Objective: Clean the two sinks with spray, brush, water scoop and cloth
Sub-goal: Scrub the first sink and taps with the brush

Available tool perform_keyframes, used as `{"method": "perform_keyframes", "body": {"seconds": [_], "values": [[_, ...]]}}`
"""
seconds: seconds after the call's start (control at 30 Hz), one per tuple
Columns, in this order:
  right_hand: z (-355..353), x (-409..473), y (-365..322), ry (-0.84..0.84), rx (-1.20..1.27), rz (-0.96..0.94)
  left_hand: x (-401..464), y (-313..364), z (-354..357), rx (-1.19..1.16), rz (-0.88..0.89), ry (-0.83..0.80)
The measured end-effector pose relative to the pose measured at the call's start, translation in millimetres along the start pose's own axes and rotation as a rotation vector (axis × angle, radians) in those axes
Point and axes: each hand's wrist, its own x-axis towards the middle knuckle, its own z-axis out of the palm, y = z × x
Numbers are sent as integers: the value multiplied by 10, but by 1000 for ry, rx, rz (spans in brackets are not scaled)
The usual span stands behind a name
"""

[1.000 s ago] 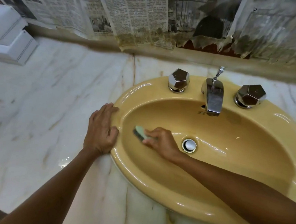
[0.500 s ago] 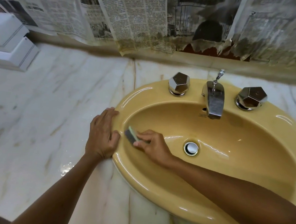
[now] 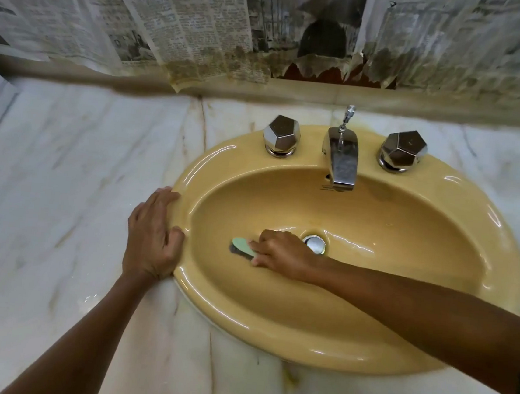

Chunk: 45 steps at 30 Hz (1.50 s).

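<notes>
Yellow and shiny, the sink (image 3: 271, 334) is sitting in a white stone counter (image 3: 45, 208). The right hand (image 3: 281, 256) is reaching down into the bowl, and its fingers are curling tight around a brush (image 3: 242, 248). The brush is lying low on the left part of the bowl floor, just left of the round metal drain (image 3: 314, 244). Its pale green back is facing up and its dark bristles are pressing on the sink. Its long side is running left to right, and the free end is pointing left, toward the other hand. The right arm is stretching in from the lower right, across the front rim. The left hand (image 3: 153, 237) is lying flat on the left rim of the sink, fingers straight and close together, with the thumb hooking over the inner edge. It is holding nothing. Its arm is coming up from the bottom left. At the back, a metal tap (image 3: 341, 160) is standing between two knobs (image 3: 282, 135). Old newspaper (image 3: 187, 18) is covering the wall behind.
</notes>
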Motion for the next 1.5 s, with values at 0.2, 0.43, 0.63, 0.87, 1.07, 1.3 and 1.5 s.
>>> {"method": "perform_keyframes", "body": {"seconds": [0.2,0.43,0.63,0.87,1.07,1.3,1.5], "values": [[-325,-182,457,55,-313,392,-6,7,3,-4,-1,4],[-197,-308,414,-117,-310,134,7,-11,1,-8,8,6],[14,-234,198,161,-233,22,-8,0,6,-12,2,4],[-54,246,194,283,187,174,-27,36,-19,-18,5,25],[201,81,-292,236,363,-84,-23,-12,-5,-15,2,13],[108,318,-261,357,466,-16,-26,-27,1,-8,-15,10],[44,41,-340,172,318,-151,-17,-19,2,-3,-8,16]]}}
